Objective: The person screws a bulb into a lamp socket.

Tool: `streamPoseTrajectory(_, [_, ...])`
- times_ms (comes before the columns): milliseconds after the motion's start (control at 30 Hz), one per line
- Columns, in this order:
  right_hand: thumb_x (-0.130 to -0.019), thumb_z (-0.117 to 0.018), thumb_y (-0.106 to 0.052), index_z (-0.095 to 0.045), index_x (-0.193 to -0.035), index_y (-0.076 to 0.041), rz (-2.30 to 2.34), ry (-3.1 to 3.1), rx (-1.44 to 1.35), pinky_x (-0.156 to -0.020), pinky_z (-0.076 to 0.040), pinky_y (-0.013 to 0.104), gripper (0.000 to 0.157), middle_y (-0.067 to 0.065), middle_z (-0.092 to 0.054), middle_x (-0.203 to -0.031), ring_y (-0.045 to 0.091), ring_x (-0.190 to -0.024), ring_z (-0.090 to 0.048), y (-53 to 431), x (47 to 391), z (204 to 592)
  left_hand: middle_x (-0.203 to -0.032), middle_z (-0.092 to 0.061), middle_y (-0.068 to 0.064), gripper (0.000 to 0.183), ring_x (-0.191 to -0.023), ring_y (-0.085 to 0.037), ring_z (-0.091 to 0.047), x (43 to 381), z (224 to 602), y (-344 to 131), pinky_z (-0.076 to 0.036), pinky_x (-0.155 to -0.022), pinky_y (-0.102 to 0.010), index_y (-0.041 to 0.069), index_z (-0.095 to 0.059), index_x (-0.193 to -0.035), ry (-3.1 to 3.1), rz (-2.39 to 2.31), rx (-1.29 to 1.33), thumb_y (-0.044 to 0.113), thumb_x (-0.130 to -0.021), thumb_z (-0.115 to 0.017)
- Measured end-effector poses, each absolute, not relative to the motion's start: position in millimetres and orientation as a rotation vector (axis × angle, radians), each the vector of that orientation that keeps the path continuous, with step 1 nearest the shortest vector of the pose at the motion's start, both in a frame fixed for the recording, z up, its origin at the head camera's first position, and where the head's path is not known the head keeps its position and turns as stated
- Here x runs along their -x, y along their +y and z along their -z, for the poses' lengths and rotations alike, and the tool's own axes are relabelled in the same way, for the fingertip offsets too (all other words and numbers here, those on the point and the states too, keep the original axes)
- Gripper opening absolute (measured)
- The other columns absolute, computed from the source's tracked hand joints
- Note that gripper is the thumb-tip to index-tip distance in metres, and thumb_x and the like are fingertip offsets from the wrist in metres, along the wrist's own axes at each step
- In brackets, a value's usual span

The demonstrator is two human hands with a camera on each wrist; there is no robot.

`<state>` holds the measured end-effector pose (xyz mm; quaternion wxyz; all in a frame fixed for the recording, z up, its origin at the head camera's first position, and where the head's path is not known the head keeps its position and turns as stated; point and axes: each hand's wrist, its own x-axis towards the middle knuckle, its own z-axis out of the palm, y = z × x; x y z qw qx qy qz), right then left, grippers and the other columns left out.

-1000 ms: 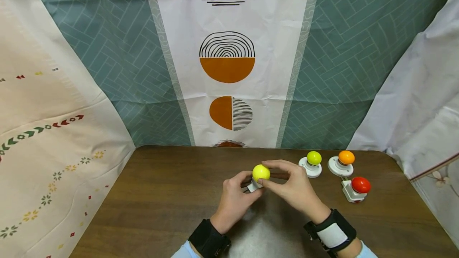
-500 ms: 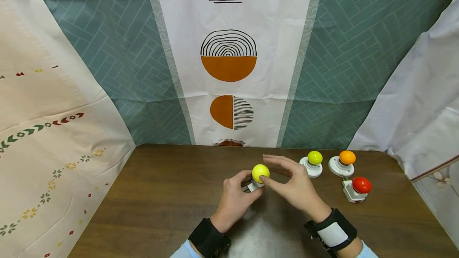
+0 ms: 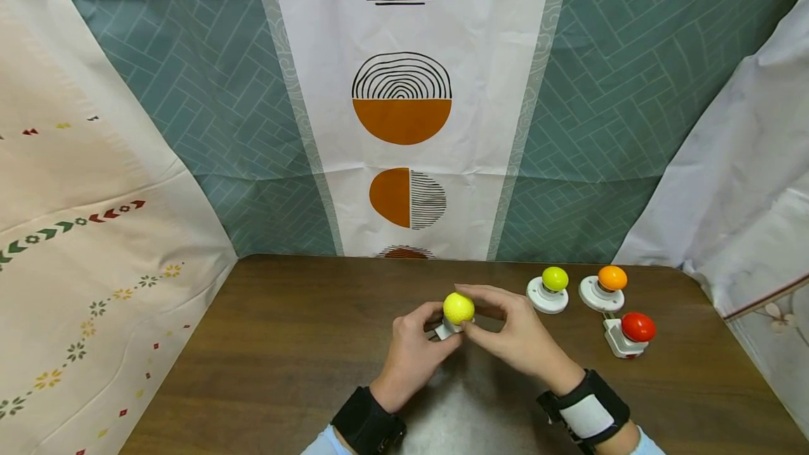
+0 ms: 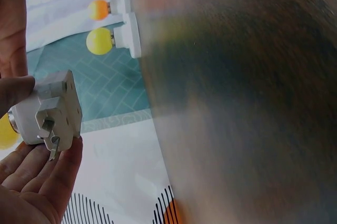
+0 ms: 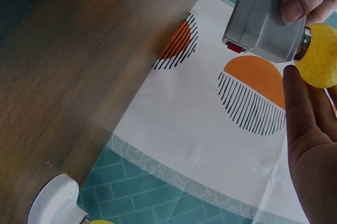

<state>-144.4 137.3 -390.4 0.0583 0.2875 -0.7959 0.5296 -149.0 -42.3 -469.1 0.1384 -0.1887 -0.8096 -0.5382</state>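
A yellow light bulb [image 3: 458, 308] sits in a white plug-in lamp socket [image 4: 58, 110] held above the table. My left hand [image 3: 417, 346] grips the socket, its thumb and fingers on opposite sides; the plug prongs stick out in the left wrist view. Around the bulb, my right hand [image 3: 515, 332] has its index finger at the top and its thumb low on the near side, close to the neck. The bulb's metal neck [image 5: 303, 44] shows between glass and socket in the right wrist view. Part of the socket is hidden by the fingers in the head view.
To the right stand a yellow-green bulb [image 3: 555, 279] and an orange bulb [image 3: 612, 277], each in a round white base. A red bulb [image 3: 638, 327] in a white plug-in socket lies nearer. Patterned cloth [image 3: 404, 125] hangs behind the brown wooden table [image 3: 284, 343].
My right index finger lifts off the bulb, then comes back to its top, while the thumb shifts lower. My left hand keeps the socket in nearly the same place.
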Motion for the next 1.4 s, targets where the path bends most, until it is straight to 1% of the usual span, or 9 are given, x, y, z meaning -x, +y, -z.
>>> streamPoseTrajectory(167, [-0.077, -0.073, -0.006, -0.060, -0.118, -0.009, -1.620, -2.388, -0.832, -0.080, -0.048, 0.038, 0.043, 0.002, -0.058, -0.118, 0.020, -0.107, -0.055, 137, 145, 390, -0.100, -0.062, 0.009, 0.036, -0.089, -0.006, -0.060, 149, 469, -42, -0.049, -0.072, -0.024, 0.017, -0.062, -0.110, -2.347, 1.550, 0.548, 0.029, -0.078, -0.074])
streamPoseTrajectory(400, [-0.075, -0.075, -0.008, -0.062, -0.114, -0.008, -1.652, -2.356, -0.788, -0.075, -0.050, 0.038, 0.041, 0.010, -0.060, -0.113, 0.022, -0.101, -0.058, 136, 145, 392, -0.100, -0.062, 0.009, 0.036, -0.089, -0.006, -0.060, 149, 469, -42, -0.049, -0.073, -0.025, 0.017, -0.061, -0.111, -2.350, 1.551, 0.551, 0.030, -0.079, -0.073])
streamPoseTrajectory(567, [-0.073, -0.077, -0.009, -0.062, -0.113, -0.009, -1.637, -2.343, -0.769, -0.075, -0.050, 0.036, 0.042, 0.008, -0.061, -0.111, 0.021, -0.101, -0.058, 135, 144, 392, -0.101, -0.062, 0.010, 0.037, -0.089, -0.007, -0.060, 149, 469, -42, -0.048, -0.073, -0.025, 0.017, -0.061, -0.111, -2.351, 1.545, 0.556, 0.030, -0.079, -0.073])
streamPoseTrajectory(767, [-0.074, -0.077, -0.013, -0.057, -0.123, -0.010, -1.579, -2.361, -0.837, -0.084, -0.046, 0.039, 0.052, 0.002, -0.055, -0.124, 0.018, -0.112, -0.052, 138, 148, 397, -0.101, -0.062, 0.010, 0.037, -0.089, -0.006, -0.060, 149, 469, -41, -0.048, -0.073, -0.024, 0.018, -0.061, -0.111, -2.351, 1.536, 0.570, 0.032, -0.079, -0.072])
streamPoseTrajectory(833, [-0.076, -0.076, -0.016, -0.055, -0.128, -0.013, -1.563, -2.386, -0.858, -0.086, -0.045, 0.038, 0.056, 0.000, -0.051, -0.129, 0.016, -0.116, -0.049, 140, 152, 403, -0.102, -0.061, 0.010, 0.037, -0.089, -0.006, -0.059, 149, 469, -40, -0.048, -0.073, -0.024, 0.018, -0.061, -0.111, -2.356, 1.535, 0.570, 0.034, -0.079, -0.072])
streamPoseTrajectory(1033, [-0.082, -0.071, -0.026, -0.052, -0.132, -0.021, -1.581, -2.417, -0.912, -0.087, -0.043, 0.032, 0.054, -0.002, -0.051, -0.130, 0.014, -0.117, -0.049, 145, 162, 419, -0.103, -0.062, 0.010, 0.038, -0.089, -0.006, -0.059, 148, 466, -40, -0.048, -0.073, -0.024, 0.018, -0.061, -0.112, -2.367, 1.535, 0.566, 0.034, -0.079, -0.072])
streamPoseTrajectory(1167, [-0.082, -0.071, -0.025, -0.054, -0.129, -0.021, -1.602, -2.390, -0.929, -0.086, -0.044, 0.031, 0.050, 0.001, -0.053, -0.128, 0.014, -0.114, -0.050, 145, 163, 421, -0.101, -0.062, 0.010, 0.037, -0.089, -0.006, -0.059, 148, 466, -40, -0.048, -0.073, -0.024, 0.017, -0.061, -0.111, -2.361, 1.543, 0.567, 0.032, -0.079, -0.072])
streamPoseTrajectory(1333, [-0.081, -0.072, -0.024, -0.058, -0.126, -0.021, -1.611, -2.382, -0.897, -0.084, -0.045, 0.030, 0.047, -0.002, -0.055, -0.125, 0.013, -0.111, -0.052, 145, 162, 421, -0.100, -0.062, 0.010, 0.036, -0.088, -0.005, -0.059, 147, 465, -40, -0.048, -0.073, -0.024, 0.017, -0.061, -0.111, -2.358, 1.550, 0.563, 0.030, -0.079, -0.073])
streamPoseTrajectory(1400, [-0.080, -0.072, -0.018, -0.060, -0.123, -0.016, -1.627, -2.377, -0.865, -0.083, -0.046, 0.033, 0.044, 0.003, -0.057, -0.123, 0.015, -0.110, -0.054, 142, 157, 412, -0.100, -0.062, 0.010, 0.036, -0.089, -0.005, -0.059, 147, 465, -40, -0.048, -0.073, -0.024, 0.017, -0.061, -0.111, -2.357, 1.548, 0.564, 0.030, -0.079, -0.073])
